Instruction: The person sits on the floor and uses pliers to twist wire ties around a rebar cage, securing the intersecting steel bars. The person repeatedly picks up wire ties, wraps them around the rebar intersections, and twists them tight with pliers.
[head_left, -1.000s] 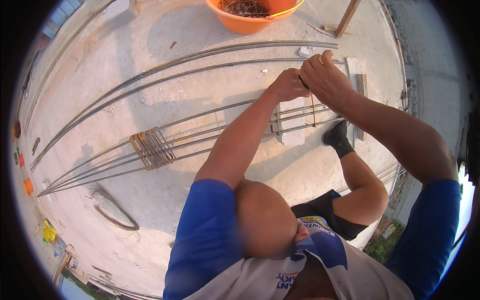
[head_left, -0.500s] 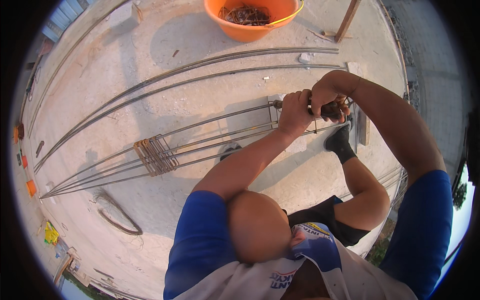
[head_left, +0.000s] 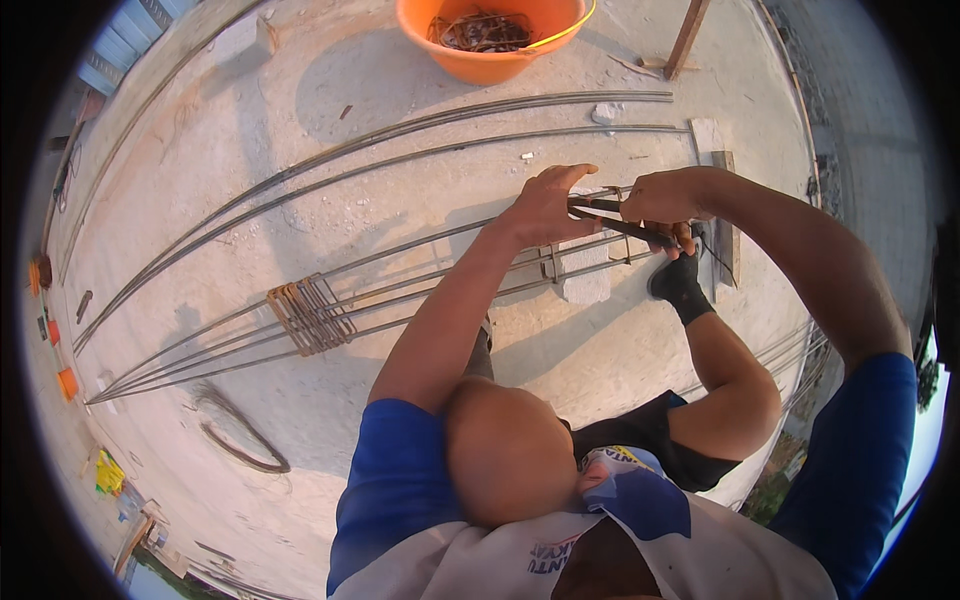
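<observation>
My right hand grips a pair of dark-handled pincers, one handle in the palm and the other by the curled fingers. The handles are spread, and the tool's head end points toward my left hand. That hand is open over the top bar of a long rebar cage, its thumb and forefinger apart beside the pincers. Whether its lower fingers touch the bar is hidden. Thin stirrups cross the bars below the pincers. A bunch of rusty stirrups hangs together further left on the cage.
A pale block lies under the cage, near my foot. Loose rebars stretch beyond it. An orange tub with rusty wire pieces stands at the far side, near a wooden post. A wire coil lies at left.
My left hand has moved left, away from my right hand, and its fingers have opened. The pincers' handles now show spread apart in my right hand.
</observation>
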